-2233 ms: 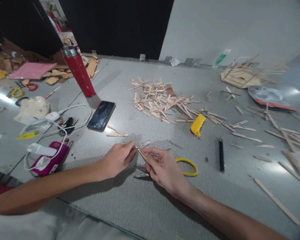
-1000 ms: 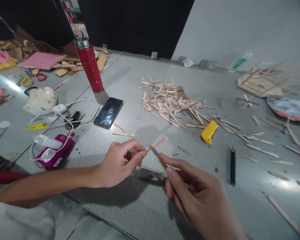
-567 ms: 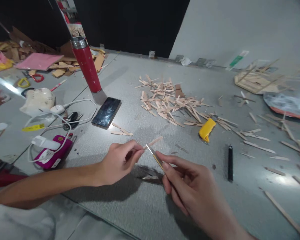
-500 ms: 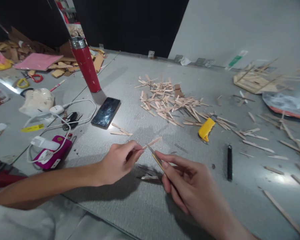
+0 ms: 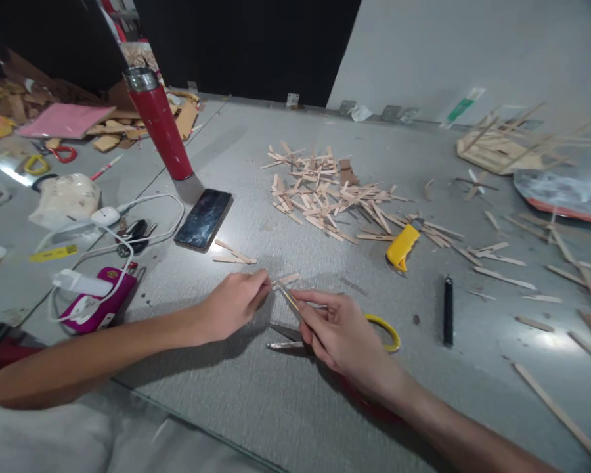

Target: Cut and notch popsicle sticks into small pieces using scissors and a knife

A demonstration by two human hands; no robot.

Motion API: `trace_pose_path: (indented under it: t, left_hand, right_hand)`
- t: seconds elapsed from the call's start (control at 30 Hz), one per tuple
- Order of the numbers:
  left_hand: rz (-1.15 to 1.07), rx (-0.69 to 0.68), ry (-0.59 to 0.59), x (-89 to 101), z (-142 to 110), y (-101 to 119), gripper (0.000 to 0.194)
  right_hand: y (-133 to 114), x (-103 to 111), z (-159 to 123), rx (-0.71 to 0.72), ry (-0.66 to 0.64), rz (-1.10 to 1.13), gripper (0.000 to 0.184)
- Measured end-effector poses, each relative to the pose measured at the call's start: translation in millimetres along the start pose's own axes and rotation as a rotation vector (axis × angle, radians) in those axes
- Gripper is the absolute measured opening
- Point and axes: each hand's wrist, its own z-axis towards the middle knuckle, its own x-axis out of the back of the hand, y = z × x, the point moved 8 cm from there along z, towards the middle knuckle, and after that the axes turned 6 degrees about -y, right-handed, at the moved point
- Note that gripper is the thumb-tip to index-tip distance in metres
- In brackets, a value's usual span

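Observation:
My left hand pinches one end of a small flat wooden stick just above the table. In my right hand is a slim grey blade-like tool with a yellowish edge, its exact kind unclear. The tool's tip meets or nearly meets the stick close to my left fingertips. Under my right hand lies a pair of scissors, its blades pointing left. Its yellow handle loop shows on the right; the red one is mostly hidden by my wrist. Two or so joined stick pieces rest beyond my left hand.
A heap of wooden sticks lies mid-table, beside a yellow cutter and a black pen-like tool. To the left are a phone, red bottle, purple power strip and keys. A stick frame stands back right.
Both hands have shifted a little, the right one to the left and up, uncovering the scissors' yellow handle. Less of the wooden stick shows now. The whole view has moved slightly.

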Motion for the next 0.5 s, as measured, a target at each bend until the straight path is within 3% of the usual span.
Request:
trace_pose_path:
  t: [0.5]
  left_hand:
    - [0.076,-0.070,-0.051,-0.6,3.8,4.4,0.021]
  right_hand:
    - [0.9,-4.9,5.5,0.044,0.000,0.006,0.052]
